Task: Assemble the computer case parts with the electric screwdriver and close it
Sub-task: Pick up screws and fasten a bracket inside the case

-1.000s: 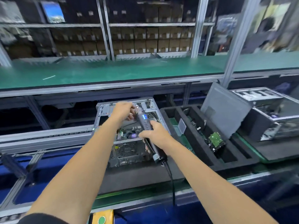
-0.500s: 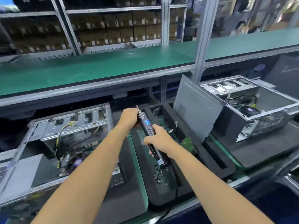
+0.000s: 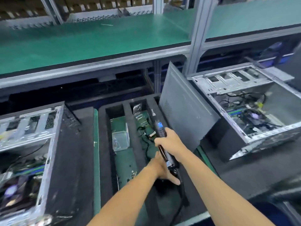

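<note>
My right hand (image 3: 169,141) grips the black electric screwdriver (image 3: 160,128) around its middle, tip pointing up and away, above the black foam tray (image 3: 104,144). My left hand (image 3: 162,170) reaches low into the tray's near end under the screwdriver's rear, fingers stretched out beside small loose screws (image 3: 132,172); the tool partly hides it. One open computer case (image 3: 24,144) lies at the left. A second open case (image 3: 252,111) lies at the right. A grey side panel (image 3: 184,115) leans between the tray and the right case.
A clear plastic box (image 3: 120,139) and cables (image 3: 146,139) lie in the tray's compartments. A green-topped shelf (image 3: 97,41) on aluminium posts (image 3: 197,38) runs overhead behind the cases. The screwdriver's cord (image 3: 182,198) trails toward the near edge.
My view has swung right, so the left case slid to the left edge. My left hand dropped from the screwdriver's tip down into the tray's near end. My right hand keeps hold of the screwdriver.
</note>
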